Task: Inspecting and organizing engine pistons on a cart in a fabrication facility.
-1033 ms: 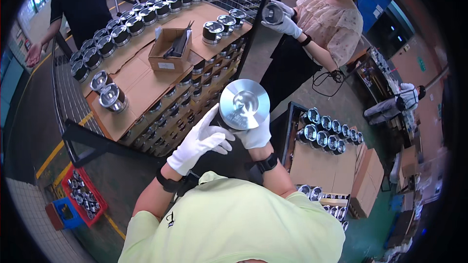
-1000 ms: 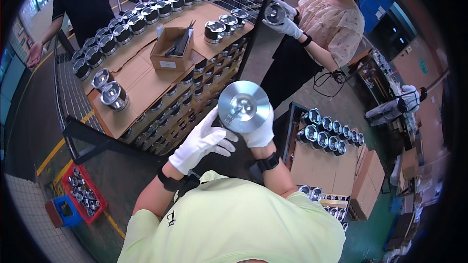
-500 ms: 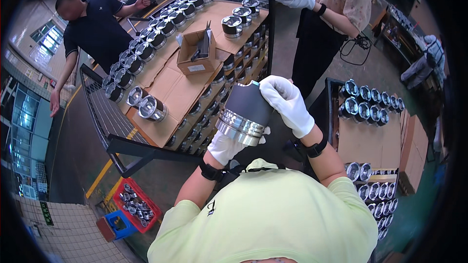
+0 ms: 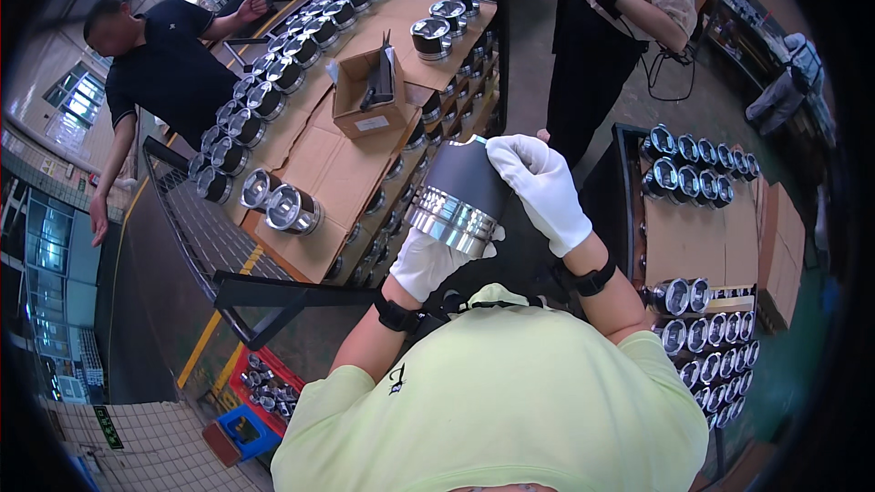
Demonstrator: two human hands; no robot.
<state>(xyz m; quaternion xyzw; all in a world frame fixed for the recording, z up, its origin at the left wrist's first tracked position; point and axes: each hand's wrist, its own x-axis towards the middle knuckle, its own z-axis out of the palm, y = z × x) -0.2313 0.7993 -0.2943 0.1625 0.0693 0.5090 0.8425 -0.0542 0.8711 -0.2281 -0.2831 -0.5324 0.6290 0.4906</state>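
Shiny ringed metal piston with a dark grey skirt (image 4: 460, 196), held tilted at chest height above the person's yellow-green shirt (image 4: 510, 392). White-gloved left hand (image 4: 436, 260) clamped under the piston's bright ringed end; white-gloved right hand (image 4: 544, 187) closed over its dark upper side. Both hands touch the piston, close together.

Left of the piston: wire-sided cart with cardboard-covered top (image 4: 342, 173), its near edge just beside the piston. Two loose pistons (image 4: 281, 203) lie near the cart's corner; one small open cardboard box (image 4: 369, 91) sits mid-cart; rows of pistons along its far edge, too many to count surely. Right of the piston: black-framed rack (image 4: 697, 219) with more pistons in rows. Bare floor runs between cart and rack, beyond the piston.

Two other people: one in a black shirt (image 4: 169, 68) left of the cart, one in dark trousers (image 4: 597, 55) beyond the piston. Red crate (image 4: 273, 387) below-left, on the floor.
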